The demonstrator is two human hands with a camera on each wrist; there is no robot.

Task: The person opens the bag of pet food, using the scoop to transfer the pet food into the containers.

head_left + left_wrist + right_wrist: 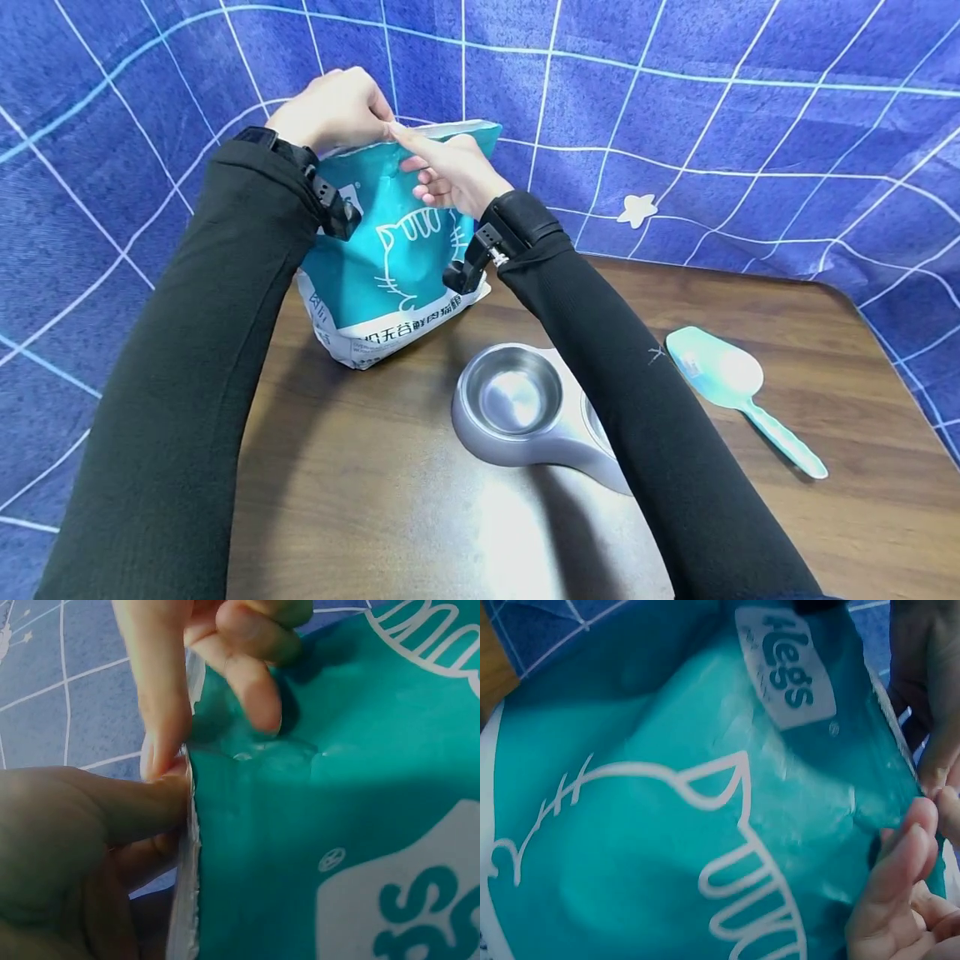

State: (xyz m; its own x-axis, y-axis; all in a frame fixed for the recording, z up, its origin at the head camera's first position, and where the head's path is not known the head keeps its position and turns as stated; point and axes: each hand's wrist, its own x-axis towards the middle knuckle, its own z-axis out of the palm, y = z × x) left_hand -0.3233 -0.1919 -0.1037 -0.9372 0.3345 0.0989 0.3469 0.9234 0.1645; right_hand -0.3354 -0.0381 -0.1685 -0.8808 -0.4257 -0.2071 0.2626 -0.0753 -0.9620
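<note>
A teal-and-white bag of cat food (405,250) with a white cat outline stands upright at the back left of the table. My left hand (333,108) pinches its top edge, thumb on the near side, as the left wrist view shows. Right beside it, my right hand (453,171) has its fingertips at the same edge, meeting the left thumb tip. Its other fingers (259,697) lie loosely bent in front of the teal face. Along the top edge a pale strip shows to the right of the hands.
A grey double pet bowl (517,392) with steel dishes stands in front of the bag, partly behind my right sleeve (600,367). To the right lies a mint-green scoop (716,367). Blue gridded cloth (675,100) hangs behind the wooden table (360,467).
</note>
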